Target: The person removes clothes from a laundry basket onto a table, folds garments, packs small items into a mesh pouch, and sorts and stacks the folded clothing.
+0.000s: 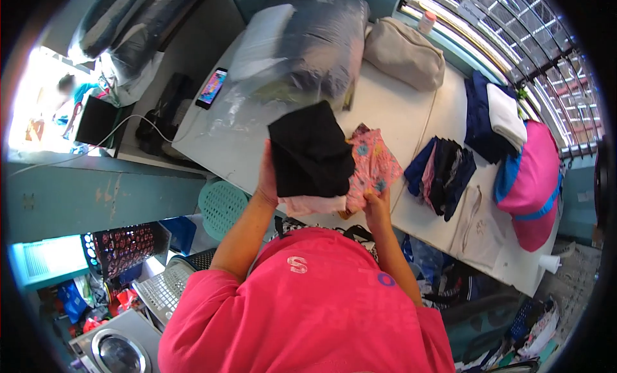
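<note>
My left hand [267, 177] grips the left edge of a stack of folded clothes in front of my chest. A black folded garment [310, 151] lies on top, with a pale pink one [313, 204] showing beneath its near edge. My right hand [376, 204] is closed on the near edge of a folded pink floral garment [373, 166], which sits against the right side of the stack. The fingers under both bundles are partly hidden.
The white table [405, 116] holds a large clear plastic bag of clothes [308, 42], a beige pouch [405, 53], a phone [212, 88], small folded clothes [442, 177], navy folded clothes [483, 119] and a pink-blue bag [530, 186]. A green stool [222, 209] stands left.
</note>
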{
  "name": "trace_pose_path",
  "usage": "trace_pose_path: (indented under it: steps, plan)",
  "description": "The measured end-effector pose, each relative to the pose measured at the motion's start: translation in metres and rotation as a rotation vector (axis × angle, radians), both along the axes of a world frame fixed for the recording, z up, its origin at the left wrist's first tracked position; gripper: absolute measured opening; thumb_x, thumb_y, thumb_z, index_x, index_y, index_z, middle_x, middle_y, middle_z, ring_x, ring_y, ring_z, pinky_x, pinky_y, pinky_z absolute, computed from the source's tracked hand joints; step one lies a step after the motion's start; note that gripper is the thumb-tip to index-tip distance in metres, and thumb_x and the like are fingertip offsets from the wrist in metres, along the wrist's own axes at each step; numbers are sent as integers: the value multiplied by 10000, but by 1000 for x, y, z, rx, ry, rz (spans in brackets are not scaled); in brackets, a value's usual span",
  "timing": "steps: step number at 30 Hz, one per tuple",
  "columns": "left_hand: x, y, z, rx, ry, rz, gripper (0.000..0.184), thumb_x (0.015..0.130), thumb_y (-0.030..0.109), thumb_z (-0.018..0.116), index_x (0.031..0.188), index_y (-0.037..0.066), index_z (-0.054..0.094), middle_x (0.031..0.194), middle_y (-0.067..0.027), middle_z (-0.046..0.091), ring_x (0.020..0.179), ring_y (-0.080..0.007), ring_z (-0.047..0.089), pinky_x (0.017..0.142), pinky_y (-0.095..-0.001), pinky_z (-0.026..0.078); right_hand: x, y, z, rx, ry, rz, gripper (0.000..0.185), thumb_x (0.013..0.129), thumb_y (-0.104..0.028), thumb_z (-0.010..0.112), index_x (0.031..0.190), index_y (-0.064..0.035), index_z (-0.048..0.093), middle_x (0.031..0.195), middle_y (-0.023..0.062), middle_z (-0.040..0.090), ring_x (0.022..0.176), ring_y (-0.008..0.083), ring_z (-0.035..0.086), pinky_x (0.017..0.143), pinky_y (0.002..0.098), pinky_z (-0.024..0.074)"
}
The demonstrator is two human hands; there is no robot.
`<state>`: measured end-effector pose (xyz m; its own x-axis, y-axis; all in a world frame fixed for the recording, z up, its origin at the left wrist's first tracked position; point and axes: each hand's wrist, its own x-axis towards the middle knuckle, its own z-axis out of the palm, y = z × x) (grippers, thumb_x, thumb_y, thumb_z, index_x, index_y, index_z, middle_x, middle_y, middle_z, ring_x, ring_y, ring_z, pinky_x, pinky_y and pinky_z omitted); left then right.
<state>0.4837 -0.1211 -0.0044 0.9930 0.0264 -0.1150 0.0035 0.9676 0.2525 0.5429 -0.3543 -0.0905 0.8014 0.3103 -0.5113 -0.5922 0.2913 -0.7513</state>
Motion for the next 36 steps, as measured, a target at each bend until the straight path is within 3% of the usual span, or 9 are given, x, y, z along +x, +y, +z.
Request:
trace_pose_path:
  steps: [3, 6, 8, 10, 13, 23, 26, 31, 36]
  plan:
    - [7, -9, -5, 4, 35, -101, 757, 806, 613, 409, 1357, 111, 273, 1376, -121, 311, 1253, -294, 317, 1051, -446, 219, 5, -24, -9, -684, -356, 12, 625, 766, -55, 569, 1314, -60, 269, 1144, 98, 472, 1036, 230, 490, 819, 309, 422]
    - [13, -19, -6, 24, 26, -192, 806, 776, 643, 427, 1359, 110, 267, 1376, -118, 311, 1256, -291, 314, 1053, -440, 215, 17, -27, 9, -819, -676, -205, 580, 792, -211, 605, 1270, -23, 335, 1160, 80, 452, 1021, 218, 473, 829, 332, 390]
    - [16, -24, -12, 30, 24, -242, 838, 751, 661, 445, 1359, 112, 269, 1377, -117, 310, 1255, -287, 315, 1053, -436, 215, 31, -17, 23, -607, -549, -156, 608, 803, -358, 603, 1265, -37, 370, 1147, 80, 471, 1044, 217, 468, 837, 337, 391]
    - [19, -31, -11, 50, -4, -288, 914, 709, 684, 482, 1368, 100, 235, 1386, -130, 288, 1250, -292, 322, 1039, -456, 238, 42, -6, 30, 299, 38, 262, 668, 810, -531, 515, 1266, -59, 393, 1175, 88, 488, 1071, 220, 467, 862, 373, 385]
    - [21, -33, -20, 153, -25, -294, 944, 676, 668, 545, 1362, 92, 247, 1380, -133, 296, 1246, -291, 327, 1034, -459, 249, 42, 13, 61, 496, 257, 362, 747, 790, -649, 415, 1266, -73, 407, 1239, 98, 474, 1121, 227, 454, 917, 398, 366]
    - [15, -25, -19, 138, -63, -231, 861, 697, 573, 605, 1340, 89, 299, 1355, -124, 342, 1226, -300, 356, 1026, -467, 264, 41, 28, 46, 544, 335, 277, 603, 850, -542, 413, 1278, -116, 402, 1287, 85, 446, 1209, 246, 384, 1003, 425, 293]
    - [16, -17, -19, -8, -20, -231, 756, 727, 446, 634, 1310, 65, 341, 1297, -131, 420, 1177, -290, 418, 1010, -439, 301, 53, 14, 48, 639, 344, 156, 470, 884, -373, 458, 1267, -105, 410, 1233, 112, 480, 1091, 232, 493, 887, 396, 428]
    - [20, -19, -32, 130, 147, -163, 721, 747, 489, 587, 1299, 81, 364, 1266, -120, 454, 1142, -289, 454, 996, -441, 321, 72, 18, 105, 37, -296, 129, 387, 842, -158, 555, 1203, -64, 452, 1025, 94, 564, 778, 131, 579, 516, 212, 493]
    - [34, -34, -32, -29, -17, -187, 783, 737, 609, 512, 1314, 108, 342, 1274, -117, 444, 1142, -279, 455, 990, -448, 331, 40, 62, 169, -27, -477, 430, 304, 876, -171, 495, 1144, -28, 482, 953, 67, 594, 809, 125, 571, 603, 232, 493]
